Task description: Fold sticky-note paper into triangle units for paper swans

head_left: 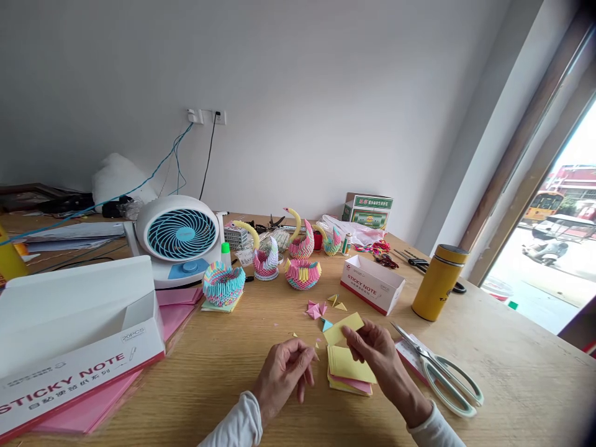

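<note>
My right hand pinches a yellow paper strip between thumb and fingers, above the table. Below it lies a stack of yellow sticky notes with a pink layer showing near its bottom. To the left of that stack is my left hand, its fingers curled in toward the thumb, with nothing visible in them. Folded paper pieces lie just beyond the hands: pink ones, a blue one and yellow ones. Tiny yellow scraps are scattered near my left fingertips.
Scissors lie at right, near a yellow bottle and an open sticky note box. Behind stand folded-paper swans and paper bowls. At left are a white fan and a larger box on pink paper.
</note>
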`<state>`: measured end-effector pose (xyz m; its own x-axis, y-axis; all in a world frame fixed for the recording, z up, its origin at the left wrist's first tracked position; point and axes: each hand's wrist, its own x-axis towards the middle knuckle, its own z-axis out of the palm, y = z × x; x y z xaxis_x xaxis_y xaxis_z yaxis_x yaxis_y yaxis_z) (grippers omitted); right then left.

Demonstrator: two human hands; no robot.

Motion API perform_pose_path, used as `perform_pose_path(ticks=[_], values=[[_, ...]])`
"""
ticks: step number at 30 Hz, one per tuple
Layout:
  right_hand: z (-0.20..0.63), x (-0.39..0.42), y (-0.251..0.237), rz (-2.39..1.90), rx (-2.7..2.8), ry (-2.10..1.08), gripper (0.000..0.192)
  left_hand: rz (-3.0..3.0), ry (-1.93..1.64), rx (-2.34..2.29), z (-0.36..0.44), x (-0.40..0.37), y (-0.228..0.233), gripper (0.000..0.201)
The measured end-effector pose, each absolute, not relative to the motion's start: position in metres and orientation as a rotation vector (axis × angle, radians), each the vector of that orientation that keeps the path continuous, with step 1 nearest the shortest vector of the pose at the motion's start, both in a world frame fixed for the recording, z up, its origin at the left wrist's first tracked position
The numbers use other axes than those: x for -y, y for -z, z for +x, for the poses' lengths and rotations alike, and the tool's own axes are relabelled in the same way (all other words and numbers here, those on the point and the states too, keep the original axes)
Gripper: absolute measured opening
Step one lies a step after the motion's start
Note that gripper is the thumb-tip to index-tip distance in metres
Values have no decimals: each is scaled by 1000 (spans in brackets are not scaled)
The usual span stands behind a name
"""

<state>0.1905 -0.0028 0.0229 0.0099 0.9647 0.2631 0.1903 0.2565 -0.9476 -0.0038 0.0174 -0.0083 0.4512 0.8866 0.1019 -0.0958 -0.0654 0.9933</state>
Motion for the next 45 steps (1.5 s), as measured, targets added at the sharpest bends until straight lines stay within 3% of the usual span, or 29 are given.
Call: perform_pose_path(ticks=[7, 22, 29, 37, 45], values=[[181, 8, -12, -1130, 1633, -1146, 36, 1578, -1043, -831, -8, -19, 3, 32], [188, 5, -24, -1203, 1456, -838, 46, 1598, -927, -822, -4, -18, 7, 33], [172, 4, -2, -1122, 1465, -1196, 42, 1472, -1068, -817, -3, -19, 8, 37], [167, 0, 10, -1162, 1411, -1179, 41, 1481, -1109, -775, -2, -15, 3, 27], [168, -2, 13, -1071, 1359, -1257, 35, 1439, -1067, -816, -2, -16, 4, 29]])
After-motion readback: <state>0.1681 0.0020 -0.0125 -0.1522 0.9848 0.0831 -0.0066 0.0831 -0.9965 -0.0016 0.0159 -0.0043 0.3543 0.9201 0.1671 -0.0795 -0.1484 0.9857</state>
